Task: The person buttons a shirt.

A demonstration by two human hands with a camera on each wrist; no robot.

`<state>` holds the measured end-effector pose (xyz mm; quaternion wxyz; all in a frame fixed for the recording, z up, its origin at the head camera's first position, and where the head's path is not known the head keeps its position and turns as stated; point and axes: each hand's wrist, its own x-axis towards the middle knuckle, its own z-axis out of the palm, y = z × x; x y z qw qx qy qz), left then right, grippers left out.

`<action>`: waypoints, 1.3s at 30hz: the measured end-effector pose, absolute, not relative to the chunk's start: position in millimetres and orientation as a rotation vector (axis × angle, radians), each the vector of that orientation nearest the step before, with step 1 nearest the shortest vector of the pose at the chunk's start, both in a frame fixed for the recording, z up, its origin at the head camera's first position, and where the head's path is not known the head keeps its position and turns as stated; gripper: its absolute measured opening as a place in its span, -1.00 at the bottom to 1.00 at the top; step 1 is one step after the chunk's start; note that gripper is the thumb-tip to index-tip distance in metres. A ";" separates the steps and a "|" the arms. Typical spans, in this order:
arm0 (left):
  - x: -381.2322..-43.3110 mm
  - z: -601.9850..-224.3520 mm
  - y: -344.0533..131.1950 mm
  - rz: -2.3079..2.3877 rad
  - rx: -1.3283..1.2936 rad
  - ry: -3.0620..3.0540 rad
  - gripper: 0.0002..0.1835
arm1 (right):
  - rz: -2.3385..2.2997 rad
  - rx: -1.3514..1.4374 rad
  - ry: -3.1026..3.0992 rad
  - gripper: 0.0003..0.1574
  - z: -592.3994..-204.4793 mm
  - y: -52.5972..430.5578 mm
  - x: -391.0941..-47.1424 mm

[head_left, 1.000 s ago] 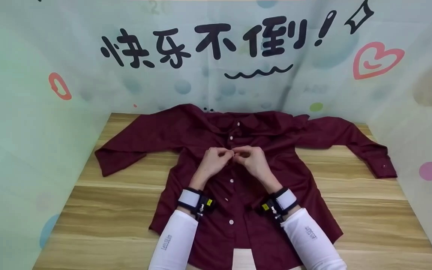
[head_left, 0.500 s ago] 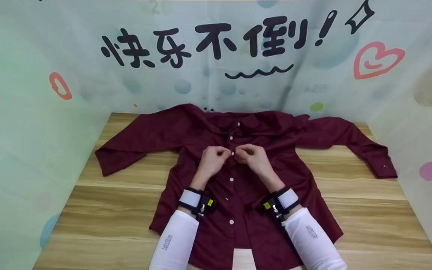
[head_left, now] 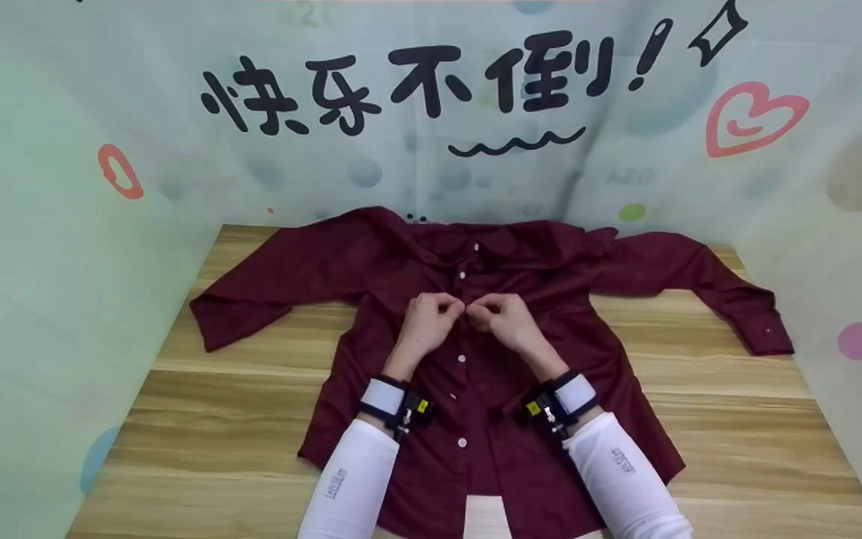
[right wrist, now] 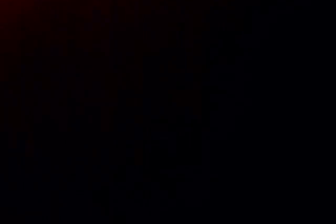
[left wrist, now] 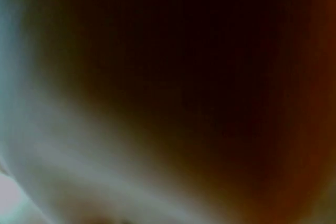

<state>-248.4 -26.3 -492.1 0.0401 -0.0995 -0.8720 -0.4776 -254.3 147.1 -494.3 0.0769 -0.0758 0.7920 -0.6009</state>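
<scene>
Where the placket [head_left: 464, 413] of the maroon shirt [head_left: 442, 372] is met by the fingertips, two hands are held nearly touching. Left hand [head_left: 429, 320]: fingers curled, thumb and forefinger pinched at the placket. Right hand [head_left: 507, 320]: likewise curled and pinched; whether cloth or button is gripped cannot be told. The close pairing is presumably chosen so that the two front edges can be steadied together. White buttons: one above the hands [head_left: 462, 275], others below [head_left: 462, 358]. Shirt: laid front up on the wooden table [head_left: 199, 427], collar away from the person, both sleeves spread outward, probably to keep the front accessible. Wrist views: blurred or dark. Containers: none seen. Backdrop [head_left: 506, 187]: printed, behind the collar.
</scene>
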 end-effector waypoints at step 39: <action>-206.6 -470.4 -77.8 -0.764 -0.740 -3.177 -0.59 | -0.533 -0.731 2.777 -0.36 -466.5 234.8 -242.1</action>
